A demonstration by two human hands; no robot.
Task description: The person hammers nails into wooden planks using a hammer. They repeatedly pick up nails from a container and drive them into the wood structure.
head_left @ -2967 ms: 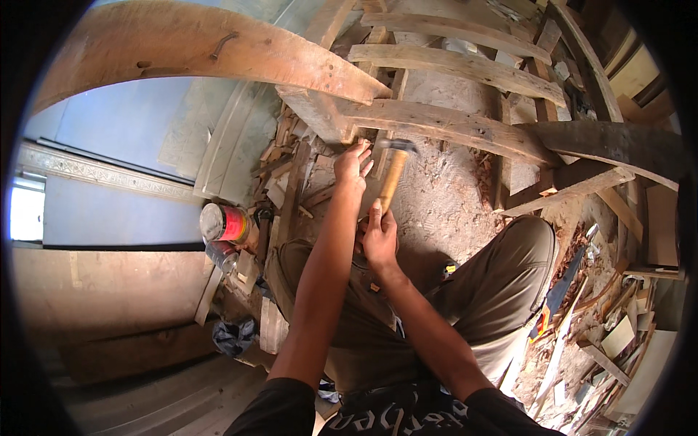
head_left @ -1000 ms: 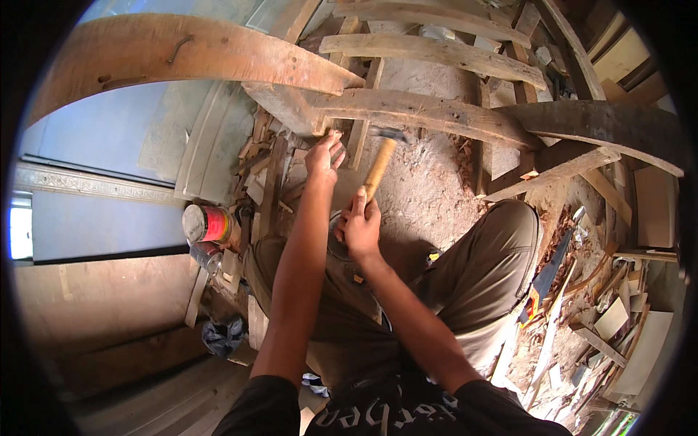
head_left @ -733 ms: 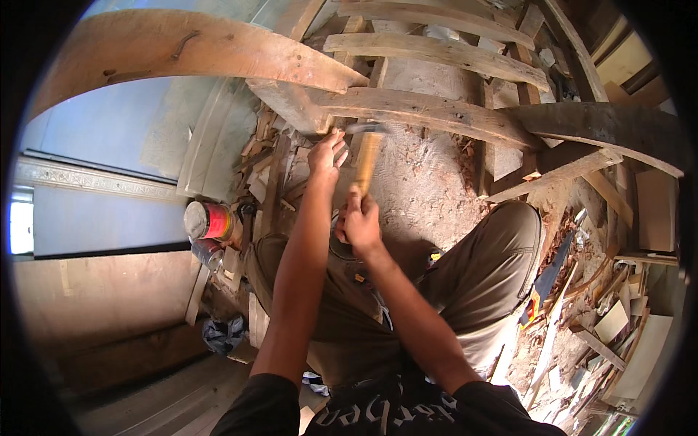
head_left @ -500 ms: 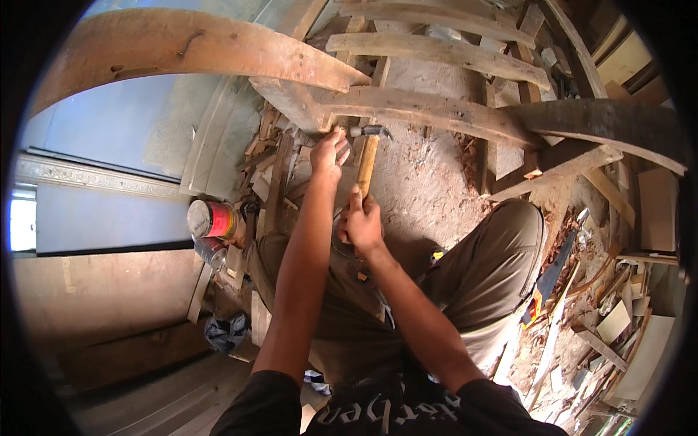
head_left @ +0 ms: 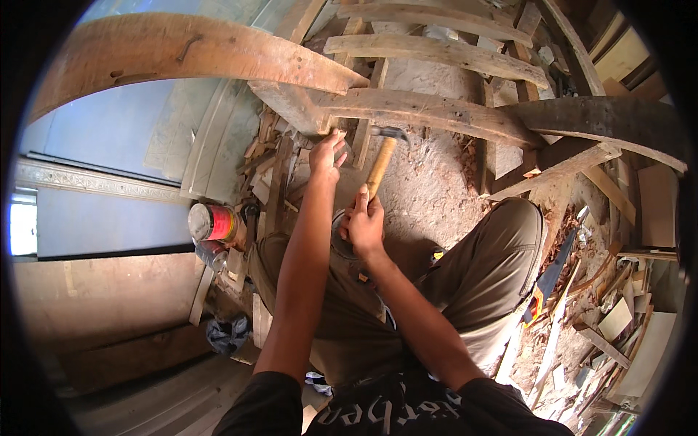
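My right hand [head_left: 365, 227] is wrapped round the lower handle of a claw hammer [head_left: 382, 164]. Its wooden handle slants up and to the right, and the dark metal head is in the air to the right of my other hand. My left hand [head_left: 327, 155] reaches up to the underside of a wooden frame, at the lower end of a short timber post [head_left: 292, 102]. Thumb and forefinger are pinched there, and whatever lies between them is too small to make out. A long curved board [head_left: 182, 47] with a bent nail meets the post from the left.
A crossbeam [head_left: 436, 112] and slats [head_left: 443, 54] span ahead. On my left stand a red-labelled can [head_left: 212, 221] and a wooden panel [head_left: 109, 291]. To my right lie a handsaw [head_left: 556, 269] and wood scraps [head_left: 616, 323] on the dusty ground.
The hammer head has swung right, away from my left hand, and its handle leans further right. My left hand stays at the post's end.
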